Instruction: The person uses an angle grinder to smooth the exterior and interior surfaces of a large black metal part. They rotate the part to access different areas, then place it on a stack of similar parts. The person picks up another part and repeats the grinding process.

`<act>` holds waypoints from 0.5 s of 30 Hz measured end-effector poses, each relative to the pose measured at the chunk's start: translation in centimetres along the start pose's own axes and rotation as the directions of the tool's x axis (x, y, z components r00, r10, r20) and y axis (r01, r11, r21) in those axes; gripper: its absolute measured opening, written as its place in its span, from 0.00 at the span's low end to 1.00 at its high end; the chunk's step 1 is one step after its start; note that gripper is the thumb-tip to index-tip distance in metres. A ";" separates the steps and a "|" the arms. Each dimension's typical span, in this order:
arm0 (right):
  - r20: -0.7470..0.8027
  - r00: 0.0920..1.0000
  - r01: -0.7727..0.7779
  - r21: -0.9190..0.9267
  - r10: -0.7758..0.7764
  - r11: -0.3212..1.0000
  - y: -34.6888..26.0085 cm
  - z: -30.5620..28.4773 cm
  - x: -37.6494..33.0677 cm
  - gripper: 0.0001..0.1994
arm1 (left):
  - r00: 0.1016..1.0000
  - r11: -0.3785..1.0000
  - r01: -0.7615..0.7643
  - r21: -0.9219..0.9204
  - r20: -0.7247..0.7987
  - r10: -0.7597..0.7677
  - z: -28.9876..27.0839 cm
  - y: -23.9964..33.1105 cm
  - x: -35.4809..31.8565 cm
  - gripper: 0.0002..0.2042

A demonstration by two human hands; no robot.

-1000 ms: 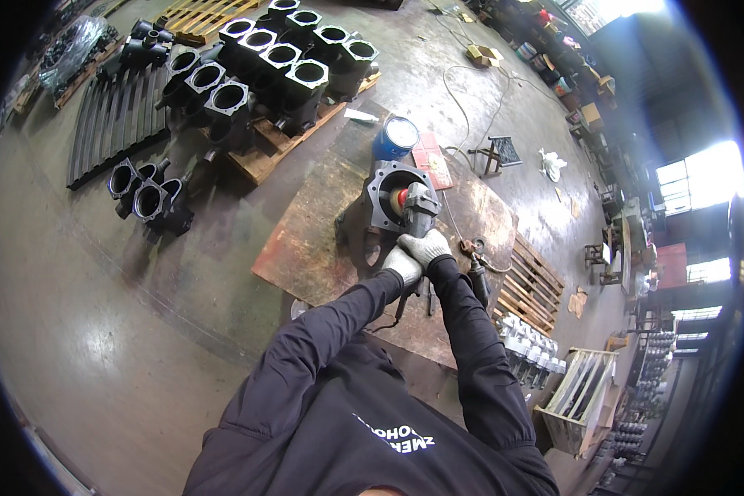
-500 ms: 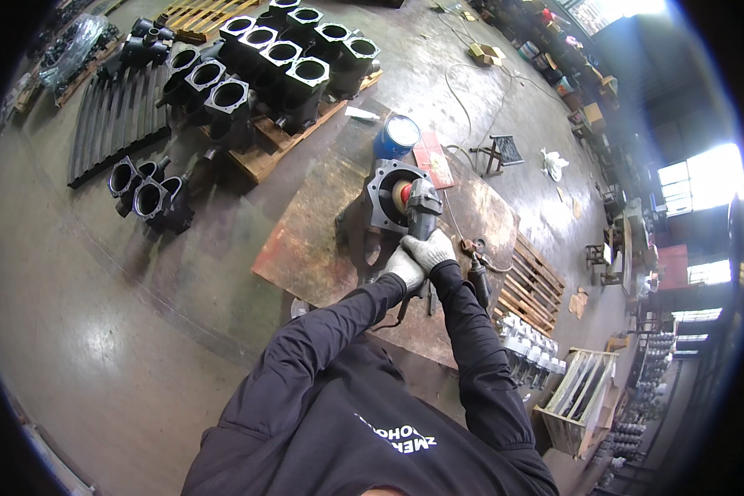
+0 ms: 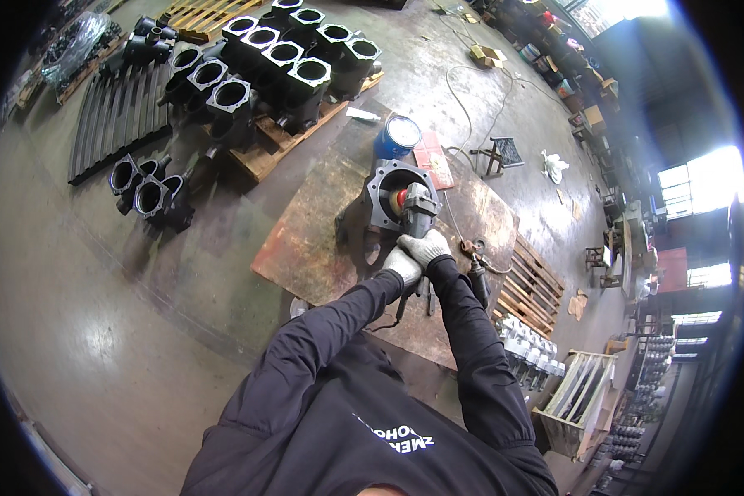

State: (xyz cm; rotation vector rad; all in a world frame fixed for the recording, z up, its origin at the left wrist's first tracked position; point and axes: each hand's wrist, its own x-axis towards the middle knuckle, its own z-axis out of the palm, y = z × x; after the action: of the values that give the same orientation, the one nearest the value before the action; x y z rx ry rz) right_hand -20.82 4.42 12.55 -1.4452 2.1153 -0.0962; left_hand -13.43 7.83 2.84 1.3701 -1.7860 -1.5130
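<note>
Both my hands, in white knit gloves, are closed round a black angle grinder (image 3: pixel 418 219) with a silver head. My right hand (image 3: pixel 427 245) grips its body just behind the head. My left hand (image 3: pixel 403 266) wraps the rear part, lower and to the left. The grinder's red and tan round attachment reaches into the wide bore of a dark metal casting (image 3: pixel 379 197), whose pale flange has bolt holes. Whether the attachment touches the bore wall I cannot tell. The casting stands on a worn, rust-stained metal table (image 3: pixel 306 240).
Behind the casting stand a blue can (image 3: pixel 394 140) and a red flat sheet (image 3: pixel 432 161). A second, hand-held power tool (image 3: pixel 478 279) lies right of my arm with a hose. More black castings (image 3: pixel 289 70) crowd a wooden pallet at the far left. A slatted pallet (image 3: pixel 531 285) sits at right.
The grinder and both hands have shifted slightly to the left, deeper over the bore. The cord below my left hand has swung a little. The casting stays in place.
</note>
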 end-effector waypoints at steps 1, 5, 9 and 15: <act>0.022 0.999 -0.023 0.016 0.023 1.000 -0.1 -0.1 0.3 0.32 | 0.996 0.994 0.076 0.083 0.044 -0.080 -1.2 1.0 -0.1 0.19; 0.055 0.998 -0.005 -0.033 0.007 0.999 -0.5 -0.6 1.7 0.35 | 0.971 0.979 0.200 -0.031 0.141 -0.194 -3.9 3.7 0.2 0.20; 0.011 1.000 0.021 -0.028 -0.021 0.999 -0.1 -0.2 1.2 0.35 | 0.992 0.994 0.043 0.100 0.113 -0.054 -3.4 3.1 -0.1 0.19; -0.087 0.992 0.089 0.004 -0.088 0.996 0.8 0.0 -1.1 0.34 | 0.999 0.918 -0.038 -0.394 -0.030 0.028 -1.2 2.7 -2.3 0.21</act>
State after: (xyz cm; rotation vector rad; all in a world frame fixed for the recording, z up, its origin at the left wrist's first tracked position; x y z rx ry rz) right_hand -21.18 5.68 12.71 -1.5559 2.1172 -0.2046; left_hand -12.62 8.98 6.31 1.1435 -1.3794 -1.7146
